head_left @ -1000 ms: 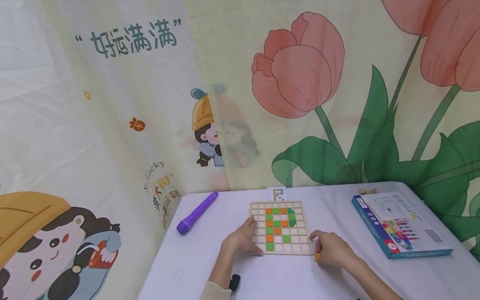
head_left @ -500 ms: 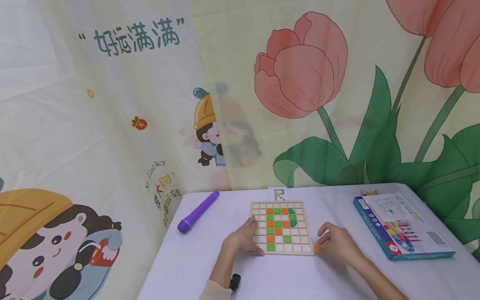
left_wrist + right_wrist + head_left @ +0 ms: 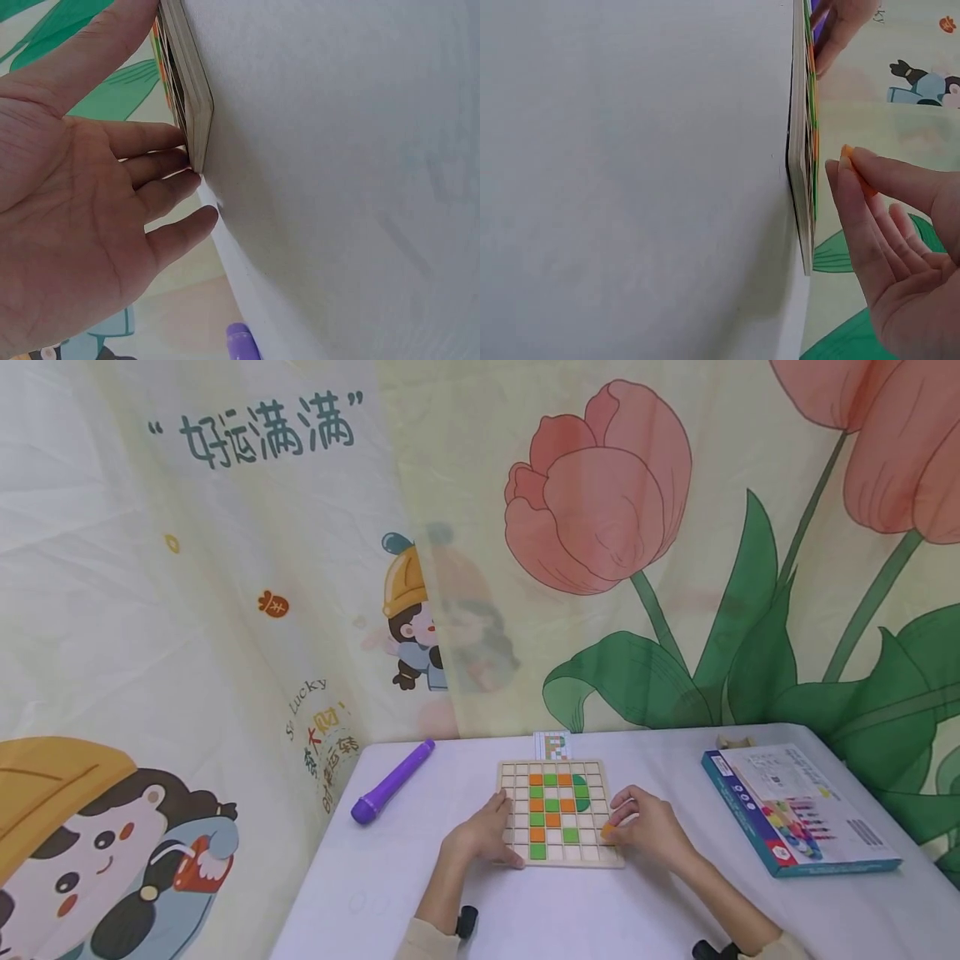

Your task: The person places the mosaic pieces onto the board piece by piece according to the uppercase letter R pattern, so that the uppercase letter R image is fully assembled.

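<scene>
A square wooden grid board [image 3: 573, 863] lies on the white table, with orange and green tiles [image 3: 537, 821] set in its cells in the shape of a letter. My left hand [image 3: 482, 837] rests at the board's left edge and near corner, fingers loosely extended. In the left wrist view its fingertips [image 3: 180, 139] touch the board's side. Between thumb and index finger, my right hand [image 3: 651, 828] pinches a small orange tile [image 3: 864, 180], close over the right side of the board. The right hand's other fingers are spread in the right wrist view.
A small printed pattern card [image 3: 552, 745] lies behind the board. Off to the left is a purple microphone-shaped object [image 3: 392, 783]; on the right lies a flat teal-edged box [image 3: 806, 814], with a small wooden piece [image 3: 735, 742] behind it. A printed curtain hangs behind the table.
My right hand has moved left with the orange tile, from beside the board's near right corner to over its right side. My left hand stays at the board's edge.
</scene>
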Tool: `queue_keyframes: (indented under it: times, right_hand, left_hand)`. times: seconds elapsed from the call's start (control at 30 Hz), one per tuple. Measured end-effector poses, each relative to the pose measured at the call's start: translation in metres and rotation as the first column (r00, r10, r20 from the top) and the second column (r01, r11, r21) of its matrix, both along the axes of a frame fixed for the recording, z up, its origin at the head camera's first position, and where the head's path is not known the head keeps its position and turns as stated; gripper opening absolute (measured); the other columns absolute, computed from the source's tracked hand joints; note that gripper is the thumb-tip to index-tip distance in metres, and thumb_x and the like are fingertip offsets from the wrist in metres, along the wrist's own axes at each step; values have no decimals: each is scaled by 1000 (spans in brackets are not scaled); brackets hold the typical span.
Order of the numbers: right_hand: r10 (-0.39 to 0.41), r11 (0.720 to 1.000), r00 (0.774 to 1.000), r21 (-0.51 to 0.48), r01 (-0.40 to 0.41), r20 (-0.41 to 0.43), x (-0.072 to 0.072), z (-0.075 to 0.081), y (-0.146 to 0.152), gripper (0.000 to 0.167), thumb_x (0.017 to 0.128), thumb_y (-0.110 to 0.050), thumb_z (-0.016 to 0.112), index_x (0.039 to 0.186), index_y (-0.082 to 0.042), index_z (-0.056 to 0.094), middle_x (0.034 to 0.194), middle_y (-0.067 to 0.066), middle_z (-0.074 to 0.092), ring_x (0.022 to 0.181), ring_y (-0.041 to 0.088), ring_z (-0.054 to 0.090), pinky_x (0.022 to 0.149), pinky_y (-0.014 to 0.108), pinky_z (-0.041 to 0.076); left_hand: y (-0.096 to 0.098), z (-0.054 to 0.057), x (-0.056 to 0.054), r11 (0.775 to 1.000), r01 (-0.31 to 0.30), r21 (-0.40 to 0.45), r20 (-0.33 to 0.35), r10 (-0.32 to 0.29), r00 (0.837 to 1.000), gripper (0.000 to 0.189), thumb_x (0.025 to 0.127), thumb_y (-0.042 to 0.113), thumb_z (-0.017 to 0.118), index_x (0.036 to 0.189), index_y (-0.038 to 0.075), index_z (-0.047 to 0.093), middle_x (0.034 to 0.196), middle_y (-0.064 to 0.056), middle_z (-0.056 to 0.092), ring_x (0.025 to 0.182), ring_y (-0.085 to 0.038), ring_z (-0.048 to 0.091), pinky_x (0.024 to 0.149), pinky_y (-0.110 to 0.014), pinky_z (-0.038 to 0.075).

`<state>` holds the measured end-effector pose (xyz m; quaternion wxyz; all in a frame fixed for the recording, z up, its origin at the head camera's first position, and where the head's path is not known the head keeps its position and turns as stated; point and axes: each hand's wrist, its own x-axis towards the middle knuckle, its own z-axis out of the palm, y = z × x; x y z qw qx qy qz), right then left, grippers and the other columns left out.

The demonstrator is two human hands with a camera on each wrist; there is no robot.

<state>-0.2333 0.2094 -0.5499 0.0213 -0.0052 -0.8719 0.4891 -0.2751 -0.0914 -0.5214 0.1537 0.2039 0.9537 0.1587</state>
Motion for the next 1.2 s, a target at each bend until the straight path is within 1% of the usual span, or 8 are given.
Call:
queue_keyframes:
  times: [0.17, 0.27, 0.37, 0.5, 0.7, 0.9, 1.07, 1.2]
  right_hand:
    - [92, 995, 996, -27, -92, -3, -4, -3, -9, 39, 75, -4, 92, 106, -4, 68, 82, -2, 75, 76, 15, 72, 63, 24, 59]
    - [129, 992, 992, 3, -129, -5, -3, -4, -14, 34, 80, -3, 88, 110, -5, 71, 82, -5, 76, 79, 12, 73, 67, 23, 59]
    - [108, 993, 994, 53, -108, -12, -1, -5, -18, 31, 81, -7, 89, 107, -8, 74, 80, -8, 76, 80, 9, 72, 71, 21, 56]
    - [90, 993, 996, 80, -88, -22, -1, -5, -21, 23, 80, -7, 90, 99, -10, 77, 77, -9, 75, 79, 8, 71, 71, 20, 56]
    - [133, 986, 991, 106, -129, -28, 0, -5, -23, 25, 78, -6, 91, 98, -11, 78, 75, -10, 72, 75, 9, 69, 69, 19, 55]
    - [185, 968, 983, 173, -179, -20, 0, -3, -26, 25, 75, -9, 93, 91, -16, 76, 71, -11, 67, 71, 11, 62, 64, 22, 51]
    - [224, 956, 975, 197, -218, -8, -1, -2, -25, 25, 76, -9, 93, 92, -16, 76, 72, -11, 68, 72, 10, 63, 67, 22, 53]
    - [222, 954, 975, 205, -219, 11, -3, 0, -21, 26, 76, -9, 93, 94, -15, 76, 74, -10, 68, 72, 11, 63, 68, 24, 54]
  left_hand:
    - [0, -1, 1, 1000, -4, 1, 11, 4, 1000, 115, 73, 40, 96, 159, -5, 35, 171, -18, 25, 159, -29, 22, 127, -42, 27]
    - [1, -2, 1, 1000, 0, -4, 10, 0, 1000, 115, 73, 41, 95, 159, -5, 35, 171, -17, 25, 159, -29, 22, 127, -41, 27]
    - [2, -2, 0, 1000, 5, -10, 3, -5, 1000, 114, 73, 41, 95, 159, -5, 35, 171, -17, 26, 159, -28, 22, 127, -41, 27]
    - [2, -2, 0, 1000, -1, -20, 3, 1, 1000, 114, 73, 41, 95, 159, -5, 35, 171, -17, 26, 159, -29, 22, 127, -41, 28]
    - [1, -2, 1, 1000, -12, -14, 9, 12, 1000, 113, 73, 40, 96, 158, -4, 36, 170, -17, 27, 158, -29, 24, 127, -42, 28]
    - [1, -2, 1, 1000, -9, -13, 3, 9, 1000, 114, 73, 40, 96, 159, -4, 36, 171, -17, 26, 159, -29, 23, 127, -42, 28]
    - [1, -3, 1, 1000, -5, -20, -10, 5, 1000, 113, 72, 40, 96, 158, -5, 37, 170, -17, 27, 158, -29, 24, 126, -42, 29]
    - [1, -2, 2, 1000, 0, -23, -23, 0, 1000, 113, 73, 41, 96, 158, -5, 37, 170, -18, 28, 158, -30, 25, 127, -41, 28]
